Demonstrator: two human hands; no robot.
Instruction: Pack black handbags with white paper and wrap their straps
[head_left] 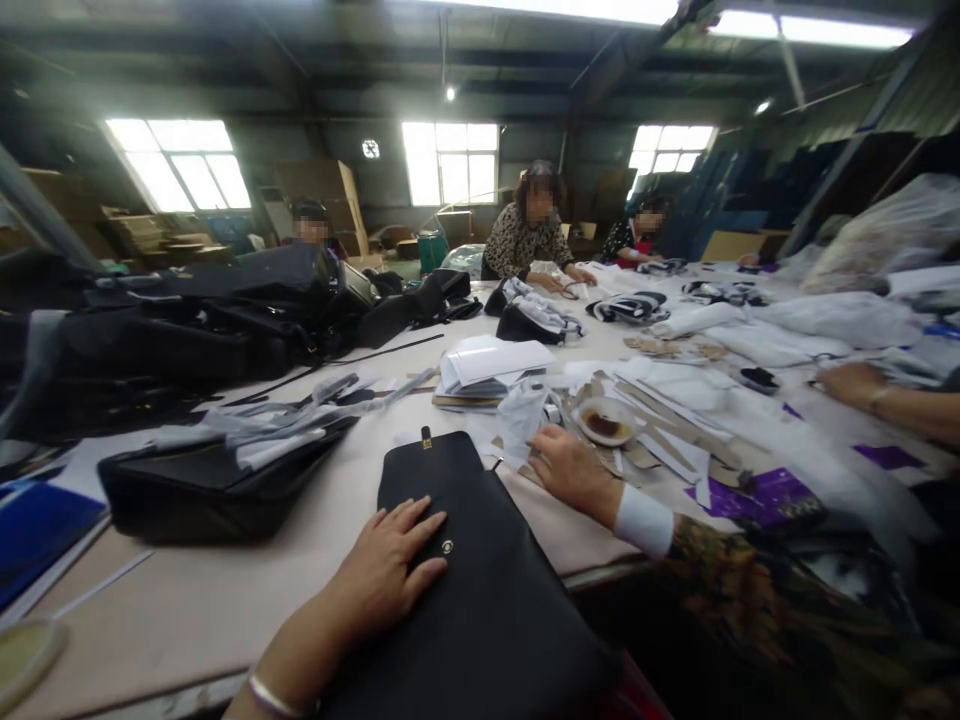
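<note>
A black bag (480,580) with a smooth leather-like surface lies in front of me, running over the table's near edge. It has a round metal snap and a small tab with gold-coloured metal at its far end. Flat on its left side rests my left hand (394,555), fingers spread. My right hand (574,472), in a white cuff and patterned sleeve, is beyond the bag's right edge, beside a crumpled white plastic bag (523,415) and a dish of brown liquid (604,422). Its fingers are loosely bent and slightly apart; I see nothing held in them.
Another black bag (217,485) with white wrapping on it stands at left, before a heap of black bags (187,340). Stacked white sheets (491,365), cardboard strips (660,420) and a purple packet (772,500) lie around. Several people work nearby; one person's hand (855,385) reaches in from the right.
</note>
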